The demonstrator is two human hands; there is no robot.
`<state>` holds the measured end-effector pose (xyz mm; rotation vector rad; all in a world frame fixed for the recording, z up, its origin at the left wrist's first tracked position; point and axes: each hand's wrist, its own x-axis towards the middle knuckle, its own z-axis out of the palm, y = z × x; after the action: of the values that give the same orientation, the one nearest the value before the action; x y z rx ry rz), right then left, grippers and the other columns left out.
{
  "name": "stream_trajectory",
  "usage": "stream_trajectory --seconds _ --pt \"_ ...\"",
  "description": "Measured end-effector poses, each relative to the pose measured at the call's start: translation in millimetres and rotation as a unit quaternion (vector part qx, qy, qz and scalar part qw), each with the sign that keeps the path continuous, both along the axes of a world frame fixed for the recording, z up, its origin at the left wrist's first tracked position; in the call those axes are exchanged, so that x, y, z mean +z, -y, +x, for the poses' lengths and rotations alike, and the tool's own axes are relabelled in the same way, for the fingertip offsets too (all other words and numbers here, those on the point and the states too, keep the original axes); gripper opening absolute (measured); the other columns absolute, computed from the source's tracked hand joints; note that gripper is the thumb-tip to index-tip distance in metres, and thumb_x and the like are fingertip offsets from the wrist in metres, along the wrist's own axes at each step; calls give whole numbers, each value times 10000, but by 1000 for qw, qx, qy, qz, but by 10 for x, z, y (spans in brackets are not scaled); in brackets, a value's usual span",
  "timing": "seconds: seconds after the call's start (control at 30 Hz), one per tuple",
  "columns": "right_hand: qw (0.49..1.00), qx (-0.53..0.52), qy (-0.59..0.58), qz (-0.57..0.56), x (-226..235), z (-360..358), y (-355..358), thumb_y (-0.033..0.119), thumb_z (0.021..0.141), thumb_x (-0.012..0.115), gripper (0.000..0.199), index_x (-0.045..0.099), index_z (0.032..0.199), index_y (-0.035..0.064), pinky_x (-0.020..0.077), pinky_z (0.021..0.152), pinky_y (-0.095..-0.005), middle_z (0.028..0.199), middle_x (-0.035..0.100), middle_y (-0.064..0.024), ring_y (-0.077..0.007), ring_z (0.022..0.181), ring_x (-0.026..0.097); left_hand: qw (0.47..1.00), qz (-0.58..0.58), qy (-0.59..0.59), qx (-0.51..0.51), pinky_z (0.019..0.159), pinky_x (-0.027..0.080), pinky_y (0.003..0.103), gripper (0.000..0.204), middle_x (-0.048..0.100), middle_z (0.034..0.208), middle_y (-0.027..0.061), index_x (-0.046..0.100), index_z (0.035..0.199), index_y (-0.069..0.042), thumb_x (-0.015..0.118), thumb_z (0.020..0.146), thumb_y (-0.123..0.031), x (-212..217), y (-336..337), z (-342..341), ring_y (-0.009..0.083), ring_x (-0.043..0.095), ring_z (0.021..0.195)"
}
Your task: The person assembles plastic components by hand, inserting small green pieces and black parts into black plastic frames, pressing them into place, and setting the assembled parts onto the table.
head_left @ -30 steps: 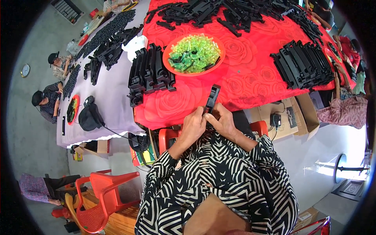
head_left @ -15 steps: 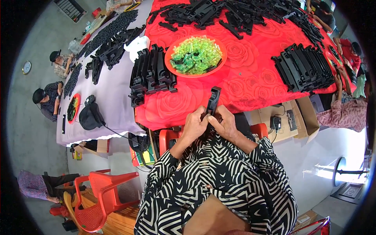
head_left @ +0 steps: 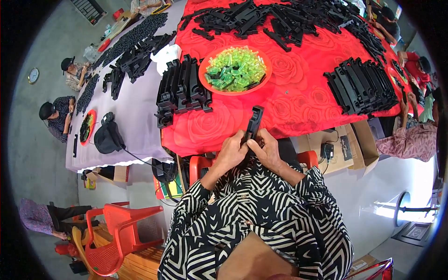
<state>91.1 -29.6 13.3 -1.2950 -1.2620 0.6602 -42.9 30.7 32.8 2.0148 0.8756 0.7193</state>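
Observation:
Between my two hands, just off the table's near edge, a long black plastic piece (head_left: pixel 254 122) points up and away from me. My left hand (head_left: pixel 232 150) grips it from the left side. From the right, my right hand (head_left: pixel 265 148) is closed on it too, with the thumb pressed on its near part. Its lower end is hidden by my fingers. Beyond my hands sits an orange-red plate (head_left: pixel 203 83) heaped with small translucent green-yellow pieces (head_left: pixel 238 67). To its left stand several black plastic pieces (head_left: pixel 183 88) in a row.
A red rose-patterned cloth (head_left: pixel 294 88) covers the table. Another row of black pieces (head_left: pixel 361 86) lies at right, with a large heap (head_left: pixel 261 21) at the far side. A lilac-covered table (head_left: pixel 135 93) with a black bag (head_left: pixel 107 136) adjoins at left. Other people sit around both tables.
The view has shifted very slightly. Both hands keep hold of the black plastic piece in nearly the same place.

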Motion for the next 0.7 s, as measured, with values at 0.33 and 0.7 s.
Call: stream_trajectory --seconds 0.33,0.7 --pt "998 -5 62 28 -36 46 4 190 768 617 232 506 820 -7 392 549 -324 661 444 -127 -232 598 468 1000 -1 -16 11 528 382 460 151 512 627 239 443 832 17 532 756 -79 -50 10 16 433 530 663" --pt "996 5 58 69 -30 44 -6 135 786 595 182 511 859 -9 386 558 -265 692 493 -77 -123 621 441 985 144 -92 35 525 405 474 130 535 655 228 439 792 1 543 768 -74 131 60 17 416 536 628"
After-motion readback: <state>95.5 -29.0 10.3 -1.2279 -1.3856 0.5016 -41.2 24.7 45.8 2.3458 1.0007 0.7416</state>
